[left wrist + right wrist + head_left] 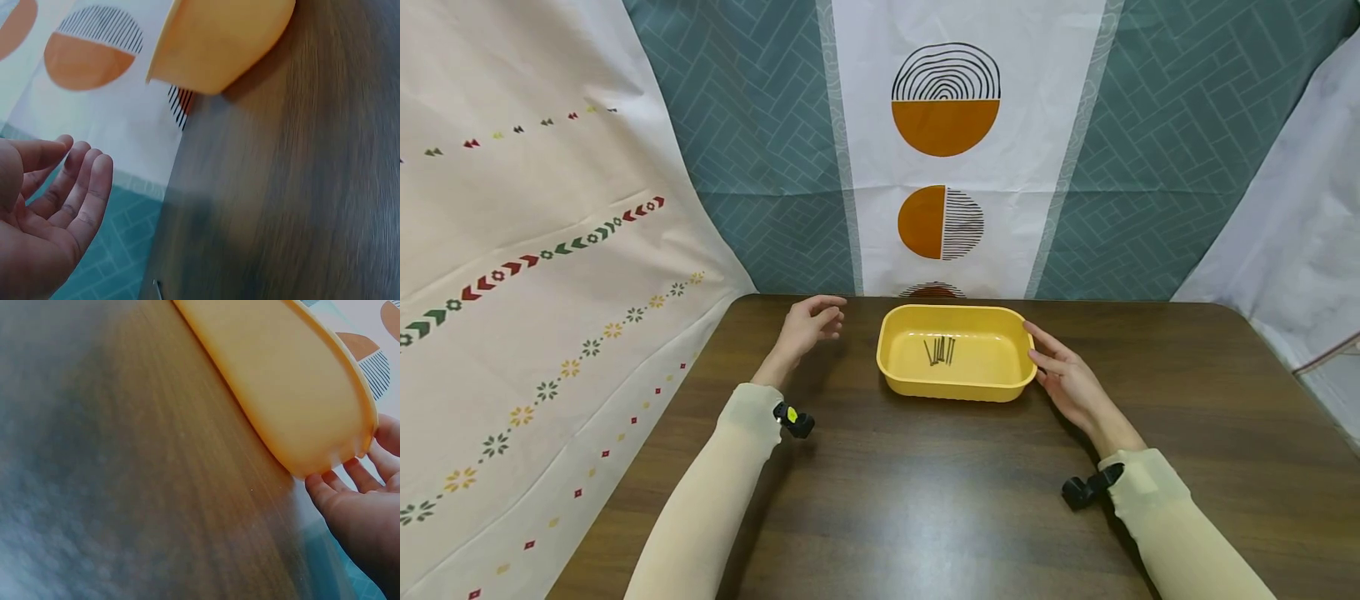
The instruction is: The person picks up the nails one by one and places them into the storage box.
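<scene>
A shallow yellow plastic tray [940, 389] sits at the back of the table, several thin dark nails [940, 351] lying on its floor left of the middle. My right hand [1071, 387] holds the tray's right end, fingertips at the rim. In the right wrist view, fingers of that right hand [365, 506] curl against the end wall of the tray [306, 381]. Left of the tray, apart from it, is my left hand [808, 327], fingers loosely bent and nothing in them. The left wrist view has the same left hand [56, 212] below the tray's outer wall [219, 44].
The dark brown wooden table [917, 483] ends at a patterned hanging cloth [760, 167] behind the tray. A pale cloth [550, 275] hangs along the left side. Near the table's edge in the left wrist view lies a thin metal piece [157, 289].
</scene>
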A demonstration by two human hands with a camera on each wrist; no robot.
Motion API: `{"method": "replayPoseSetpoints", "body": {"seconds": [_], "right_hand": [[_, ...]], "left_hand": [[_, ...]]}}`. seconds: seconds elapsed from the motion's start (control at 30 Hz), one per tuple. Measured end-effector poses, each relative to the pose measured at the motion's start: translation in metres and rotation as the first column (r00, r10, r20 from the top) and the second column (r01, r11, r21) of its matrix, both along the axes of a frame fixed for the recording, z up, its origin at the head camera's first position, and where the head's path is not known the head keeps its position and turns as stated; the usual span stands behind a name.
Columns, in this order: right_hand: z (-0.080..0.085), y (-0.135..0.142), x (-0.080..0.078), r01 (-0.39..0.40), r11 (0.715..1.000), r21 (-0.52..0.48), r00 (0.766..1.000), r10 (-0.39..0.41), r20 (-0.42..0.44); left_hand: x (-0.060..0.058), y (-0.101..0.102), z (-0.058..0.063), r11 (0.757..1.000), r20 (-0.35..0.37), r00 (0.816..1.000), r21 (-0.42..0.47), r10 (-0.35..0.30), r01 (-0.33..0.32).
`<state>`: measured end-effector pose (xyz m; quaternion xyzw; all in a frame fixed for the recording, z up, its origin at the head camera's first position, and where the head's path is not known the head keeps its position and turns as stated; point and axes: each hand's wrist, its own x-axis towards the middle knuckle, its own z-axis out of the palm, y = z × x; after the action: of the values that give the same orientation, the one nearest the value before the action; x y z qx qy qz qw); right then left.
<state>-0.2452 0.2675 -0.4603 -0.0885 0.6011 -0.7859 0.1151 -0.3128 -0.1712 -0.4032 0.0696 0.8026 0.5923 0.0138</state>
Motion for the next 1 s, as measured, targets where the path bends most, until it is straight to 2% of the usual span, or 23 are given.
{"method": "replayPoseSetpoints", "body": {"seconds": [0.2, 0.47, 0.57, 0.7, 0.8, 1.0], "right_hand": [[0.0, 0.002, 0.0, 0.003, 1.0, 0.007, 1.0, -0.003, -0.001], [0.0, 0.0, 0.0, -0.002, 1.0, 0.009, 1.0, 0.002, -0.002], [0.0, 0.001, 0.0, -0.003, 1.0, 0.012, 1.0, 0.003, -0.005], [-0.001, 0.001, -0.001, -0.004, 1.0, 0.011, 1.0, 0.004, -0.01], [-0.002, 0.001, -0.001, -0.003, 1.0, 0.009, 1.0, 0.003, -0.013], [-0.003, 0.001, -0.001, -0.003, 1.0, 0.003, 1.0, 0.003, -0.013]], "left_hand": [[0.0, -0.023, 0.001, 1.0, -0.001, 1.0, 0.006, 0.009, -0.009], [0.005, -0.063, 0.003, 0.999, 0.029, 0.998, 0.001, 0.054, -0.054], [0.005, -0.077, 0.002, 0.999, 0.048, 0.998, 0.003, 0.046, -0.046], [0.004, -0.092, 0.003, 1.0, 0.096, 0.995, -0.018, 0.004, -0.002], [0.004, -0.1, 0.002, 0.998, 0.125, 0.992, -0.059, -0.021, 0.028], [0.008, -0.111, -0.003, 0.985, 0.176, 0.984, -0.165, -0.02, 0.049]]}}
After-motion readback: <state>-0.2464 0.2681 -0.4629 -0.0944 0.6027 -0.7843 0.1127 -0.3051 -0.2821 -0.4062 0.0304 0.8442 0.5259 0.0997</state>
